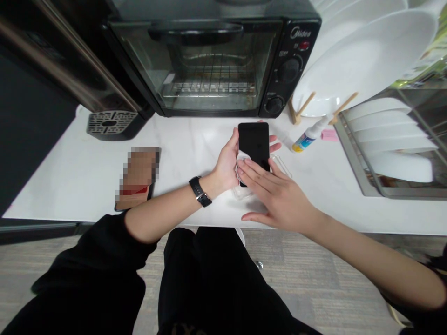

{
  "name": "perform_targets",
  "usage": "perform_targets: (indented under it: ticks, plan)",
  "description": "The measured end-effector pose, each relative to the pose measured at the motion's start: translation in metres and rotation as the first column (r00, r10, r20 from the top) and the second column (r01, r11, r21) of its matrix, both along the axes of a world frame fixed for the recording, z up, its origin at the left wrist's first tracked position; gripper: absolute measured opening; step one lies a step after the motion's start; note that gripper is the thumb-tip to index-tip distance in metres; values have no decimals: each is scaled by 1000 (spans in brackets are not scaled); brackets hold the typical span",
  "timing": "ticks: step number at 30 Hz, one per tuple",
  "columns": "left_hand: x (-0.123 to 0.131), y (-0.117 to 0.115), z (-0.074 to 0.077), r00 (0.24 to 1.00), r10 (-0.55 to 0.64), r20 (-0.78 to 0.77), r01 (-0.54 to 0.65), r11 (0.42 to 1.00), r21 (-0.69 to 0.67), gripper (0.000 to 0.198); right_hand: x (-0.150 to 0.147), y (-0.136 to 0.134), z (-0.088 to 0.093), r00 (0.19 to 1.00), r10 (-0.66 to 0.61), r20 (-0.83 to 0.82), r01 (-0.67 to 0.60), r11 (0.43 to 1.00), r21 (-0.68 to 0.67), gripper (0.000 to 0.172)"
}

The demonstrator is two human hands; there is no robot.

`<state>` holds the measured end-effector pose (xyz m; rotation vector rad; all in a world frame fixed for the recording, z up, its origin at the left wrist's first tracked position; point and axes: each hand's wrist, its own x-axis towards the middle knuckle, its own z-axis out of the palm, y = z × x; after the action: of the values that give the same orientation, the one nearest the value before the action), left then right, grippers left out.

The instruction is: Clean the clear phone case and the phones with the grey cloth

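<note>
A black phone point(254, 142) lies screen up in my left hand point(228, 160), whose thumb is at its left edge and whose fingertips show past its right edge. My right hand point(275, 193) presses a white cloth point(241, 158) against the lower left of the screen, fingers stretched over it and thumb apart. Partly under the hands, a clear phone case point(282, 166) rests on the white counter point(188, 139). To the right stands a small spray bottle point(307, 137) with a blue and yellow label, near a pink item point(329, 135).
A black toaster oven point(209, 70) stands behind the hands. At the left are a machine with a drip tray point(111, 123) and a flat dark-edged item point(138, 179), its face pixelated. White plates point(363, 51) on a wooden rack and a dish basket point(363, 177) fill the right.
</note>
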<state>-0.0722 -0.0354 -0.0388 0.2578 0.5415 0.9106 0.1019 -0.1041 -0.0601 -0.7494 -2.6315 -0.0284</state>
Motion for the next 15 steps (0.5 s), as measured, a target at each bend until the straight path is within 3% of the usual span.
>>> perform_targets:
  ticks: [4, 8, 15]
  plan:
    - [2, -2, 3, 999, 30, -33, -28, 998, 52, 71, 18, -18, -1, 998, 19, 65, -18, 1000, -2, 96]
    - [2, -2, 3, 1000, 20, 5, -20, 999, 34, 69, 34, -21, 1, 995, -46, 84, 44, 999, 28, 91]
    - [2, 3, -3, 999, 2, 52, -1, 1000, -10, 64, 39, 22, 11, 985, -163, 56, 159, 984, 77, 97]
